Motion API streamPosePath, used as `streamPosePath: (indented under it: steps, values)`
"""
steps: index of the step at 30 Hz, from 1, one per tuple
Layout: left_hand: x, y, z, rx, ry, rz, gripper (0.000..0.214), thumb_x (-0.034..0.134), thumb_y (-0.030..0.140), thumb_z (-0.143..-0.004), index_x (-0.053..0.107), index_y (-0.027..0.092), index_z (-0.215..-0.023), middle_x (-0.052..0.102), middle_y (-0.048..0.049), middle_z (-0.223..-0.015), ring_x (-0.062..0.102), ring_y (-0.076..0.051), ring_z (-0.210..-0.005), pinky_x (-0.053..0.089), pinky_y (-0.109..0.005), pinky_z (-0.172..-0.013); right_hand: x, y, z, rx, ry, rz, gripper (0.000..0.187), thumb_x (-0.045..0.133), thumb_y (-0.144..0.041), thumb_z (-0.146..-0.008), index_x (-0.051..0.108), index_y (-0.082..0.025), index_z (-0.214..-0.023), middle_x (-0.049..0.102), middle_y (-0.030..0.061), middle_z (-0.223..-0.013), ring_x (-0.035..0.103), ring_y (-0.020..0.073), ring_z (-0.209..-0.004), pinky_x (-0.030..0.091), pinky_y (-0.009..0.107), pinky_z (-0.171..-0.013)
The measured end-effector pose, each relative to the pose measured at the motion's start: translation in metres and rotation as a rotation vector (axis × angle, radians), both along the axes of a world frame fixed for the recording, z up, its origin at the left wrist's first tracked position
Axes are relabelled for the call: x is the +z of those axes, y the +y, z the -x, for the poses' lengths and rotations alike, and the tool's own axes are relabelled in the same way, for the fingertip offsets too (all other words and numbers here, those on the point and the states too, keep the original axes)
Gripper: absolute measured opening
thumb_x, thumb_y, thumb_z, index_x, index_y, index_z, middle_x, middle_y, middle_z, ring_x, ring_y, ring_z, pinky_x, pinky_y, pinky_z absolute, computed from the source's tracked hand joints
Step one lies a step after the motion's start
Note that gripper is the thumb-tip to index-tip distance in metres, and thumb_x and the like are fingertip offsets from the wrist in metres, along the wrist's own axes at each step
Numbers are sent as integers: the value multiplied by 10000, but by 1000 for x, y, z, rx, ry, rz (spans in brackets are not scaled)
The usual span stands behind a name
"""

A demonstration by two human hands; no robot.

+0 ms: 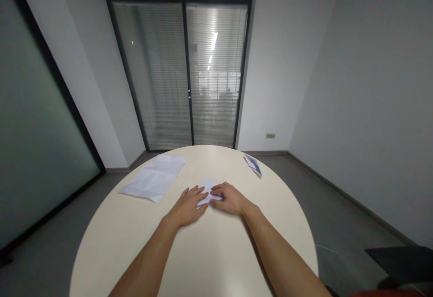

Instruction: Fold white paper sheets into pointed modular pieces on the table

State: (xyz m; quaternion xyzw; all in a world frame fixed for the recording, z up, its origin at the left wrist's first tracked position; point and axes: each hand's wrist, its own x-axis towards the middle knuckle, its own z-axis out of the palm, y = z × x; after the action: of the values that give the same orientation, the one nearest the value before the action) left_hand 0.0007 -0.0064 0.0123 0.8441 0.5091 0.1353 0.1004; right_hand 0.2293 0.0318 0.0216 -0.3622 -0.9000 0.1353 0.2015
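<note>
A small folded piece of white paper (207, 183) lies on the round table in front of me, partly hidden by both hands. My left hand (190, 204) rests over its left side, palm down with the fingers spread out flat. On the other side, my right hand (229, 198) curls its fingers and thumb around the paper's right edge. Farther left lies a larger white sheet (157, 175) with crease lines across it, touched by neither hand.
The cream round table (209, 252) has a curved edge all around. Near its far right edge lies a folded printed card or leaflet (253, 165). A dark chair part (402, 261) stands at the lower right. Beyond are a glass door with blinds (213, 76) and pale walls.
</note>
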Motion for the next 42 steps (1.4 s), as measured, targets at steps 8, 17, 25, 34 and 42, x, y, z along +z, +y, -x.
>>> streamPosePath:
  steps: [8, 17, 25, 34, 42]
  values:
    - [-3, 3, 1, -34, -42, -137, 426, 535, 432, -942, 665, 252, -1306, 592, -77, -1430, 506, -269, -1307, 395, -423, -1132, -13, 8, -5, 18, 87, 29, 396, 721, -440, -800, 783, -194, -1104, 735, 109, -1192, 652, 278, -1121, 460, 357, -1004]
    - [-5, 5, 2, 26, -94, -110, 354, 557, 411, -920, 729, 228, -1170, 665, -70, -1336, 573, -244, -1250, 428, -378, -1100, -17, 13, -12, -29, 119, 119, 237, 645, -328, -836, 810, -216, -963, 780, 43, -1070, 704, 223, -913, 506, 293, -835]
    - [0, 3, 5, 87, -97, -123, 318, 465, 376, -966, 729, 229, -1065, 741, -57, -1152, 671, -221, -1060, 478, -313, -949, -13, 11, -13, -115, 99, 139, 265, 580, -307, -873, 798, -200, -979, 789, 51, -957, 693, 205, -833, 485, 278, -768]
    - [1, 4, 7, 179, -18, -111, 281, 466, 342, -951, 703, 233, -1056, 748, -66, -1081, 685, -234, -981, 474, -309, -849, -14, 12, -15, -134, 96, 130, 289, 552, -362, -926, 774, -186, -983, 775, 62, -920, 672, 197, -794, 447, 275, -729]
    - [3, 4, 6, 229, -66, -74, 296, 542, 297, -916, 608, 281, -1204, 745, -21, -1127, 691, -216, -1023, 466, -288, -864, -13, 12, -14, -137, 98, 106, 273, 534, -332, -945, 753, -177, -994, 768, 76, -989, 669, 202, -851, 437, 269, -754]
